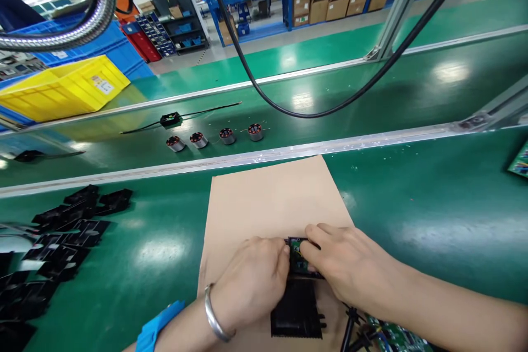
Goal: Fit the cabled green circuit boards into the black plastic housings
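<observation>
A small black case with a green circuit board [297,257] inside lies over the cardboard sheet [268,198]. My left hand [258,272] grips its left end, fingers curled and thumb pressed on the edge. On the right side, my right hand [344,258] holds the same case, its thumb and fingertips over the board. Just below, a flat black plastic part [297,311] rests on the cardboard. Black cables [350,330] and another green circuit board [398,338] are beneath my right forearm at the bottom edge.
Several black plastic parts [66,253] are heaped at the left. Beyond the metal rail [289,151] stand several copper-wound cylinders [226,136] and a wired black part [171,119]. A yellow bin [66,88] is at the upper left. A black cable [305,115] hangs across the upper middle.
</observation>
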Action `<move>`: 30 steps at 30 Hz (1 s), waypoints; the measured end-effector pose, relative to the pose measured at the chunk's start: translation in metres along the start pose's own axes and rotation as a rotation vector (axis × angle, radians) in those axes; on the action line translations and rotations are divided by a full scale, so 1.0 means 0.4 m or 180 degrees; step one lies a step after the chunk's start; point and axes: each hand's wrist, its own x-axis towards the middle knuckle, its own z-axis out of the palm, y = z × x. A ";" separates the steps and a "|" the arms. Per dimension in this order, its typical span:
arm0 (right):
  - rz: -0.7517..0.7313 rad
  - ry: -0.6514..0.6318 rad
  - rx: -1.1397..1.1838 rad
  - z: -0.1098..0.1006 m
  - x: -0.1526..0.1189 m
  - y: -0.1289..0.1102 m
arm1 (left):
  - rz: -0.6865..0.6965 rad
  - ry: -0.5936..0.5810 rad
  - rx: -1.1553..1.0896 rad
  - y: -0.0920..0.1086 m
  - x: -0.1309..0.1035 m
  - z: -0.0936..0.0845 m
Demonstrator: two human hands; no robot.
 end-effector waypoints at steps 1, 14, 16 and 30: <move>-0.0004 0.0008 -0.0002 -0.001 0.000 0.000 | -0.0004 -0.0089 -0.0035 -0.002 0.008 -0.003; -0.0161 0.0216 0.0008 -0.004 0.005 0.008 | -0.0009 -0.0235 0.0998 0.009 0.029 -0.016; -0.0160 0.0231 0.0031 -0.001 0.005 0.009 | -0.0064 -0.0241 0.1153 0.011 0.026 -0.012; -0.0531 0.0406 -0.0337 -0.003 0.007 0.002 | -0.0116 -0.0006 0.1305 0.017 0.026 0.007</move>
